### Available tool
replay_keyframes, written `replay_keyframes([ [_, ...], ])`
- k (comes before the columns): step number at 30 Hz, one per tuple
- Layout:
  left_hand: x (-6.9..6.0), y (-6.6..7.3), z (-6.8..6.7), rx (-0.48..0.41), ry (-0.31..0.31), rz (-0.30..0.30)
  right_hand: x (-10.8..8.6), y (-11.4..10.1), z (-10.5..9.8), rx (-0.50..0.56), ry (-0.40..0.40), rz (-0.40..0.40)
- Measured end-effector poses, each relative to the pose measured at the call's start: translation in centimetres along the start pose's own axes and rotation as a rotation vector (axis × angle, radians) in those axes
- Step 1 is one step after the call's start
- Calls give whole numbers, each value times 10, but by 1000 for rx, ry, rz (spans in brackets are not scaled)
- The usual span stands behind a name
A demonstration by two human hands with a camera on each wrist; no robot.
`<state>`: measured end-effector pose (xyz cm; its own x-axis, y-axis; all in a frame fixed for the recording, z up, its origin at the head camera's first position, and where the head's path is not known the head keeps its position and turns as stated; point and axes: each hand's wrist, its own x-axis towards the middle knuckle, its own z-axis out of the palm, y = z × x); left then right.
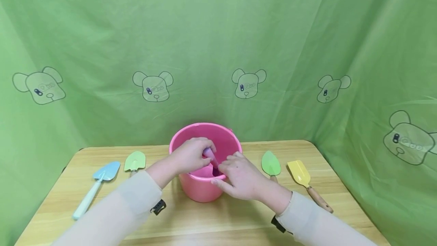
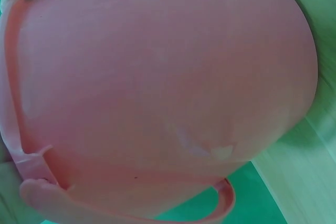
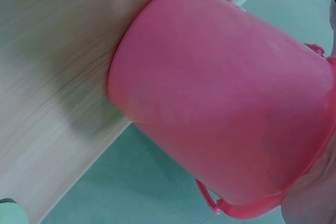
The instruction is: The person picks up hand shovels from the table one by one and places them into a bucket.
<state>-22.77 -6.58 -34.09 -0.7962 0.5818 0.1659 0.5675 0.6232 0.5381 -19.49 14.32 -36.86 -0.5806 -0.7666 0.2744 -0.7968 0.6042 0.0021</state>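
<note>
A pink bucket (image 1: 201, 189) stands upright near the middle of the wooden table. My left hand (image 1: 192, 155) reaches over its rim and holds a pale purple, handle-like piece (image 1: 210, 155) inside; the piece's lower end is hidden. At the near right, my right hand (image 1: 240, 177) grips the bucket's rim, thumb outside and fingers inside. Beside those fingers a small dark part shows within the bucket. In the left wrist view the bucket's outer wall (image 2: 157, 77) and handle fill most of the picture. From the right wrist, the wall (image 3: 220, 93) appears tilted sideways.
On the table (image 1: 201, 223), a blue trowel (image 1: 99, 185) and a green trowel (image 1: 135, 161) lie left of the bucket. To its right are a pointed green trowel (image 1: 271, 163) and a yellow scoop (image 1: 300, 173) with a wooden handle. Green cloth (image 1: 205, 48) hangs behind.
</note>
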Motion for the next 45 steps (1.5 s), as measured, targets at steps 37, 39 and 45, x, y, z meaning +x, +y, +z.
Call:
replay_keyframes([
  [37, -3, 2, -6, 209, -142, -179, 0, -1, -1, 8, 6, -2],
  [39, -3, 2, -5, 225, -145, -186, 0, -1, -1, 12, 5, -3],
  [45, -1, 0, -5, 262, -159, -217, 0, 0, 0, 10, 2, -2],
])
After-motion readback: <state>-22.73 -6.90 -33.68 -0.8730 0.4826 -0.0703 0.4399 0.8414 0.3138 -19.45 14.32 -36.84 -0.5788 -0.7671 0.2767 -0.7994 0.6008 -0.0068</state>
